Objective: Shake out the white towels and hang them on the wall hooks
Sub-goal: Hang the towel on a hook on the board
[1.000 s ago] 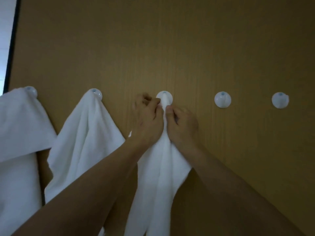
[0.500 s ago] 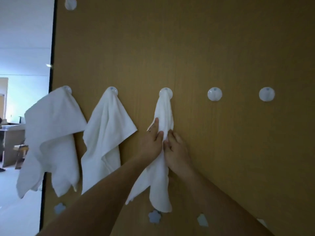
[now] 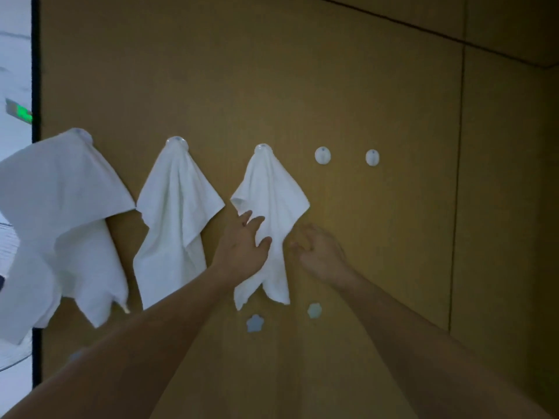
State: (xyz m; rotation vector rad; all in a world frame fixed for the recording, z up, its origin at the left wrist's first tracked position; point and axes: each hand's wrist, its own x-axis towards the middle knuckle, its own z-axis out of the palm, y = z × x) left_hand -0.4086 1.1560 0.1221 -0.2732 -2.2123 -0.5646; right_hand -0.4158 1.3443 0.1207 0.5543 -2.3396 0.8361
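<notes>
Three white towels hang from round white hooks on the brown wall: a left towel [image 3: 69, 213], a middle towel [image 3: 178, 213] and a third towel [image 3: 272, 201], which hangs from the third hook [image 3: 262, 148]. My left hand [image 3: 243, 246] lies with spread fingers on the lower left part of the third towel. Just right of that towel, my right hand [image 3: 320, 252] hovers with loosely curled fingers and holds nothing. Two bare hooks follow to the right, the fourth hook [image 3: 322, 155] and the fifth hook [image 3: 372, 157].
Small pale flower-shaped stickers [image 3: 255, 322] sit on the wall below the towels. The wall panel ends at a black edge [image 3: 35, 86] on the left, with a bright room beyond. A vertical seam [image 3: 458, 176] runs down the wall on the right.
Both hands have let go of the third towel's bunched middle and moved apart. The towel now hangs spread out from its hook. The view has pulled back from the wall.
</notes>
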